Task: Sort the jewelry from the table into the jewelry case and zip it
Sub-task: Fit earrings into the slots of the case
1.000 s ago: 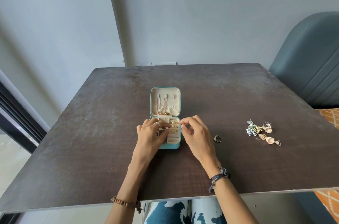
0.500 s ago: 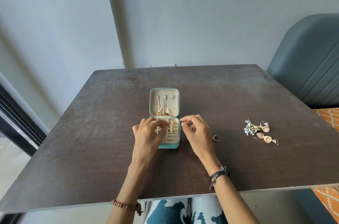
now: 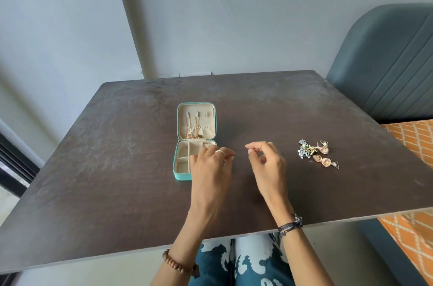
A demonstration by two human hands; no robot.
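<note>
A small teal jewelry case (image 3: 181, 175) lies open in the middle of the dark table (image 3: 117, 168). Gold chains hang in its lid (image 3: 196, 121), and its beige compartments show on the left side. My left hand (image 3: 210, 168) rests over the case's right half, fingers pointing right, with a ring on one finger and nothing held. My right hand (image 3: 267, 163) hovers just right of the case with fingers loosely curled and thumb and forefinger apart. A pile of earrings (image 3: 316, 154) lies on the table right of that hand. The loose ring seen earlier is hidden under my right hand.
A grey-blue padded chair back (image 3: 386, 63) stands at the table's right rear corner. An orange patterned cushion (image 3: 412, 145) sits beside the right edge. A grey wall runs behind the table, whose front edge is close to my lap.
My right hand has left the case and moved right, over the spot where the loose ring lay. My left hand slid right across the case. The view shifted slightly.
</note>
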